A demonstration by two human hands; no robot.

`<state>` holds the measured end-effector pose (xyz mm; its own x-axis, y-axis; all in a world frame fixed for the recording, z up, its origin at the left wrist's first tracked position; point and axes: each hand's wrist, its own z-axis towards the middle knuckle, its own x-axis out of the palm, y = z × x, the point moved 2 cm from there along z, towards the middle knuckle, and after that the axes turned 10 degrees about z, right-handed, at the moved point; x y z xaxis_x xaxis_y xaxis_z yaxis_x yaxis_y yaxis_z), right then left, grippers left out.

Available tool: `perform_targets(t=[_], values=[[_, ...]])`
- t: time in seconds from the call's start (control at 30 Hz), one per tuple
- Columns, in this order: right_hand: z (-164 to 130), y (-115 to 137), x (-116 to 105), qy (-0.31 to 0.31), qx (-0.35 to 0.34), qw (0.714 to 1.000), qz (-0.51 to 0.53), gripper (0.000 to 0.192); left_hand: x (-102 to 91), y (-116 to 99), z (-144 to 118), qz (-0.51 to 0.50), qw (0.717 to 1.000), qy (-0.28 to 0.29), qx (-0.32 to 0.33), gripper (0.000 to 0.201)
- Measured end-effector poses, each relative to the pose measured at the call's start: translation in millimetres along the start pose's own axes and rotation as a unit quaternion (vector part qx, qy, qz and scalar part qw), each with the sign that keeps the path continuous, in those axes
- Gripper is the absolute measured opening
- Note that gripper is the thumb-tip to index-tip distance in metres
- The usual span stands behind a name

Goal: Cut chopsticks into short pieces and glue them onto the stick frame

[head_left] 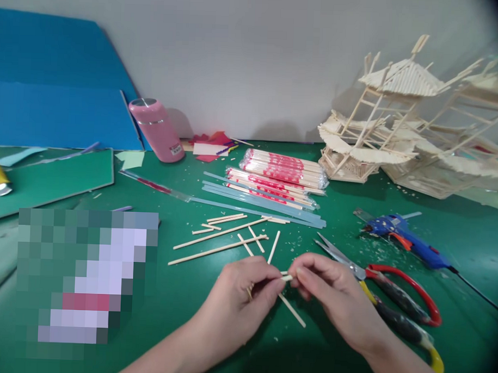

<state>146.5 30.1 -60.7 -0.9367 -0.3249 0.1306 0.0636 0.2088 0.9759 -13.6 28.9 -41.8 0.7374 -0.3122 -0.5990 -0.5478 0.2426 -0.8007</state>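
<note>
In the head view, a short wooden stick piece (287, 278) is pinched between the thumb and forefinger of my left hand (245, 295). Close to its right end, the fingertips of my right hand (331, 293) are pressed together; what they hold, if anything, is hidden. Below my fingers a thin wooden stick (293, 312) lies slanted on the green table. Beyond my hands are loose cut sticks (218, 249), some long and some short. To the right, red and yellow handled scissors (354, 266) lie with their blades slightly apart.
A blue glue gun (414, 246) with a cord lies at right, below stick-built tower models (390, 120). Wrapped stick bundles (280, 171) and translucent glue sticks (256, 200) lie mid-table. A pink tumbler (159, 131) stands before a blue board (57, 76). One patch at left is pixelated.
</note>
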Motion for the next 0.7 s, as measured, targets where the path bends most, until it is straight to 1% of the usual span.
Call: perform_targets(t=[0.07,0.1,0.17,0.2,0.27,0.37,0.47,0.63,0.67,0.7], values=[[-0.3,6.9,0.2,-0.020,-0.083,0.991,-0.101,0.012,-3.2,1.4,0.2,0.041,0.999,0.006,-0.013,0.021],[-0.8,10.0,1.3,-0.019,-0.131,0.979,-0.156,0.010,-4.5,2.0,0.1,0.057,0.998,0.013,-0.017,0.022],[-2.4,13.0,5.1,0.012,-0.209,0.944,-0.255,0.015,-6.0,2.8,-0.7,0.079,0.996,0.036,-0.016,0.023],[-3.3,12.7,7.2,0.036,-0.231,0.927,-0.295,0.016,-6.6,3.0,-1.5,0.085,0.995,0.049,-0.015,0.023],[-4.8,10.2,10.1,0.068,-0.247,0.898,-0.357,0.017,-7.6,3.2,-3.3,0.084,0.994,0.070,-0.014,0.024],[-5.9,7.4,10.9,0.073,-0.251,0.877,-0.402,0.013,-7.8,3.6,-5.7,0.056,0.994,0.090,-0.019,0.023],[-5.3,7.1,11.3,0.070,-0.256,0.873,-0.410,0.009,-5.7,5.3,-7.0,0.039,0.995,0.086,-0.017,0.023],[-4.3,7.7,16.2,0.079,-0.248,0.878,-0.403,0.007,-1.7,7.7,-7.3,0.038,0.998,0.056,0.013,0.021],[-4.4,8.9,14.8,0.072,-0.250,0.878,-0.403,0.008,-2.3,7.9,-7.2,0.038,0.998,0.048,0.018,0.020],[-4.8,11.2,10.6,0.050,-0.259,0.875,-0.406,0.008,-3.6,8.1,-7.0,0.037,0.998,0.037,0.018,0.020]])
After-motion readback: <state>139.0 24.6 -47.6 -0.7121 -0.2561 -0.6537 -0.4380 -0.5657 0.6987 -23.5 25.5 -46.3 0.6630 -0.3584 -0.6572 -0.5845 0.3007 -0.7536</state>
